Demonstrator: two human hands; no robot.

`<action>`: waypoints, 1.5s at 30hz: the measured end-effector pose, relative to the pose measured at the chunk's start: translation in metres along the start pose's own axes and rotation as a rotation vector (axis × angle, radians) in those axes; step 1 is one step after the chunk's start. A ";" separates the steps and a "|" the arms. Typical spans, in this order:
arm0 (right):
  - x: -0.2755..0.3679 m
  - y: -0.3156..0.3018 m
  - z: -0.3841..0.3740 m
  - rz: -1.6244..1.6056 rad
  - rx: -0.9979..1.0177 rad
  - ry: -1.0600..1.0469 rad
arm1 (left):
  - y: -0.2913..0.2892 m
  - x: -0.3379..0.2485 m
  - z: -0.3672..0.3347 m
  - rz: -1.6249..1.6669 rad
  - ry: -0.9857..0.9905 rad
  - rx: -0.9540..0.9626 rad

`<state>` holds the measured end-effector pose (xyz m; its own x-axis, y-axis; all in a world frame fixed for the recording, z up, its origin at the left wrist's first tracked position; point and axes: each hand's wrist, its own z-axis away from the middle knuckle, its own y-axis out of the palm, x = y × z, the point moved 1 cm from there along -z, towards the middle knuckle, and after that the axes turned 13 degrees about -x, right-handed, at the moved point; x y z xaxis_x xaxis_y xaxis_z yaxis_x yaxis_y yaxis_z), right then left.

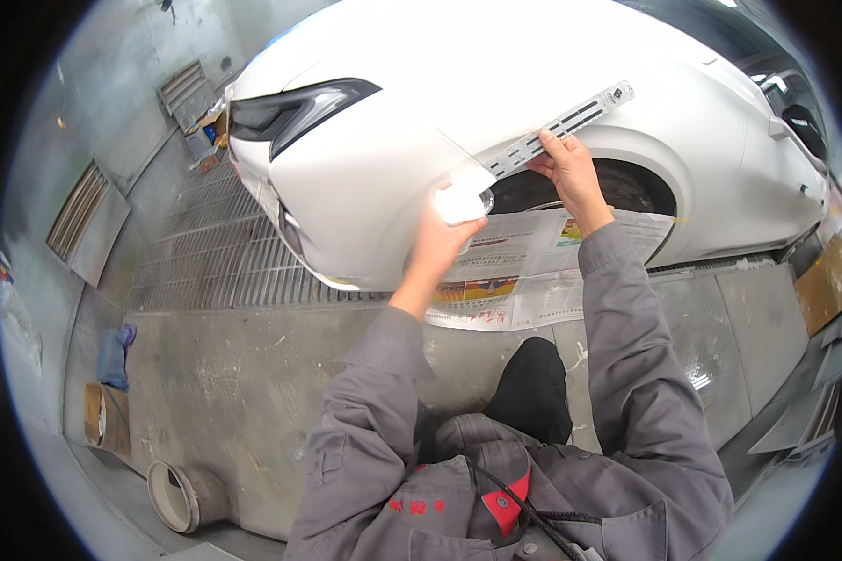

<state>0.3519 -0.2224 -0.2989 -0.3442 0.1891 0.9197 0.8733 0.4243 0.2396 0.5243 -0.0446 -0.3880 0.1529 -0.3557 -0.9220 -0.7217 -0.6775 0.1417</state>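
The left hand (437,241) is curled about a glaring white, rounded object with a grey rim (460,202), near the front edge of the wheel arch on the glossy white car (365,215); the right hand (571,178), thumb and fingers pinched together, grips a long, flat grey strip with dark slots (580,116), slanting across the arch's upper edge; printed newspaper sheets (533,257) hang below; whether strip touches paintwork, I cannot tell.

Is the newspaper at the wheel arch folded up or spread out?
Spread out: the newspaper shows wide printed pages at the wheel arch.
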 end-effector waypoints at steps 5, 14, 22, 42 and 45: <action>-0.007 0.023 -0.002 0.079 -0.041 -0.009 | -0.026 -0.003 0.000 -0.013 0.011 -0.044; -0.008 0.019 -0.004 0.081 0.013 -0.002 | -0.024 -0.005 0.000 -0.023 0.069 -0.063; -0.003 0.028 0.033 0.112 -0.019 -0.051 | -0.036 0.008 0.020 -0.113 0.023 0.029; -0.050 0.109 0.250 0.619 0.771 -0.075 | -0.155 0.053 0.247 -0.051 -0.482 -0.002; 0.038 0.162 0.204 0.561 0.904 -0.165 | -0.168 -0.051 0.215 -0.216 -0.449 -0.069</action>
<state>0.4094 0.0344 -0.2884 -0.0750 0.6487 0.7574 0.3659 0.7244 -0.5842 0.4926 0.2264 -0.4422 -0.0227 0.0990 -0.9948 -0.6573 -0.7513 -0.0598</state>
